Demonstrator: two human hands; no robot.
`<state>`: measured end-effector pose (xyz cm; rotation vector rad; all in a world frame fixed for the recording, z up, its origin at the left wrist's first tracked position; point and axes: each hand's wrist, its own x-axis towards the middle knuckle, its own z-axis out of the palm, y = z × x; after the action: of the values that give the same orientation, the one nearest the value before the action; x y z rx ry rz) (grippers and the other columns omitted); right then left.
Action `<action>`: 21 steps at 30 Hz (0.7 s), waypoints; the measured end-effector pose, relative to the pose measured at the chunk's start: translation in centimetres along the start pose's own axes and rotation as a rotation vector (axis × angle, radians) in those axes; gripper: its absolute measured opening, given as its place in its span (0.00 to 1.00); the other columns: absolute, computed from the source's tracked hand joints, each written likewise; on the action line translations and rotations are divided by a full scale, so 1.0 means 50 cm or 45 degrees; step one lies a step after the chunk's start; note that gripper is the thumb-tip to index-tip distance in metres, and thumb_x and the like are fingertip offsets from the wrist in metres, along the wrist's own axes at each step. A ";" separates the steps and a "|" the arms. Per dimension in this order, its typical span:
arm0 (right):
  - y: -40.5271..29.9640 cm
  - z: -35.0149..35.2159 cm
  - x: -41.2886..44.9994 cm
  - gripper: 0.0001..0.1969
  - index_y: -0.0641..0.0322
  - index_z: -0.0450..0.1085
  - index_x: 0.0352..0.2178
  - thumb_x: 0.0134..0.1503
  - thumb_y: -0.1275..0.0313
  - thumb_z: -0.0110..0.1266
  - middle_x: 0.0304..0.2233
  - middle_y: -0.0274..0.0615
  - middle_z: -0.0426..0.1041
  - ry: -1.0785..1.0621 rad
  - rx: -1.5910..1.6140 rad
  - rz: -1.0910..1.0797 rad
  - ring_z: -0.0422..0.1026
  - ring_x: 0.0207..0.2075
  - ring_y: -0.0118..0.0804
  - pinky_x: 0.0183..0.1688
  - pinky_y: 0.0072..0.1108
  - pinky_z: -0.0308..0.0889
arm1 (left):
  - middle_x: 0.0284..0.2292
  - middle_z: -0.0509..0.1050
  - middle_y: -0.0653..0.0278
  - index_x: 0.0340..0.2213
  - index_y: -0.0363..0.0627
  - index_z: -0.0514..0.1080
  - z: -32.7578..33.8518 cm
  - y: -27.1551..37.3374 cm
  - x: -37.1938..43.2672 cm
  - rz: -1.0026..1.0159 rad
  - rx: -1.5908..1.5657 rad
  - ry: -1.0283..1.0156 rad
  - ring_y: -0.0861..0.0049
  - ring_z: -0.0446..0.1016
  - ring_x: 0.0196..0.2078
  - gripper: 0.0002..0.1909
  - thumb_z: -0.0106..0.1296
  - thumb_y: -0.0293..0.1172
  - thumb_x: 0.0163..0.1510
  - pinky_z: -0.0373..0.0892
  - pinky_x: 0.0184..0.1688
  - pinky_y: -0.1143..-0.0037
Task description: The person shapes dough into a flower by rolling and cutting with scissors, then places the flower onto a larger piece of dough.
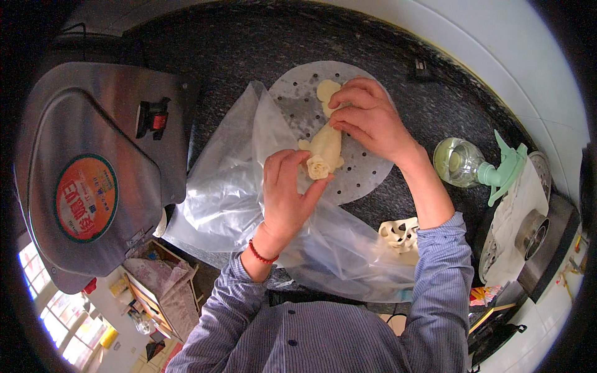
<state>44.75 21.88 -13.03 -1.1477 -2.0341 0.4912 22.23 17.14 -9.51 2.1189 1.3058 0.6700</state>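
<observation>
A pale dough piece (325, 142) with a rose-shaped end (318, 167) lies over a round perforated steamer liner (368, 163). My left hand (285, 189) holds the rose end between thumb and fingers. The fingers of my right hand (366, 116) are bent around the other end of the dough, partly hiding it. A flattened, rounded dough part (328, 90) shows beyond the right fingertips. Clear plastic sheeting (224, 186) spreads beside and below the liner, under my left forearm.
A metal machine housing (93, 121) stands at the left. To the right are a spray bottle with a green trigger (459, 163) and a round metal cutter (532, 234) on white sheets. Dough with cut-out holes (400, 234) lies by my right sleeve on the dark speckled countertop (224, 56).
</observation>
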 end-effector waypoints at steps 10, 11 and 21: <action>-0.100 -0.033 -0.015 0.15 0.53 0.75 0.35 0.41 0.70 0.62 0.40 0.34 0.71 -0.030 0.169 -0.013 0.66 0.43 0.43 0.47 0.31 0.62 | 0.38 0.69 0.56 0.38 0.39 0.68 -0.003 -0.007 0.004 0.042 -0.039 0.033 0.62 0.66 0.39 0.24 0.65 0.26 0.37 0.65 0.39 0.71; -0.111 -0.032 -0.014 0.16 0.54 0.75 0.36 0.41 0.69 0.62 0.39 0.35 0.71 -0.064 0.220 -0.003 0.67 0.41 0.43 0.46 0.30 0.62 | 0.38 0.68 0.55 0.38 0.38 0.67 -0.004 -0.008 0.003 0.054 -0.051 0.019 0.60 0.66 0.40 0.24 0.64 0.27 0.37 0.65 0.41 0.68; -0.128 -0.002 -0.010 0.19 0.59 0.75 0.37 0.39 0.70 0.64 0.37 0.35 0.72 -0.080 0.151 -0.033 0.65 0.40 0.44 0.44 0.31 0.63 | 0.38 0.68 0.54 0.39 0.39 0.68 -0.007 -0.021 -0.003 0.078 -0.100 0.015 0.58 0.66 0.41 0.24 0.62 0.27 0.37 0.64 0.44 0.66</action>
<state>41.38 18.07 -9.12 -1.0458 -2.0420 0.6333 21.24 17.46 -10.00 2.1014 1.2052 0.7483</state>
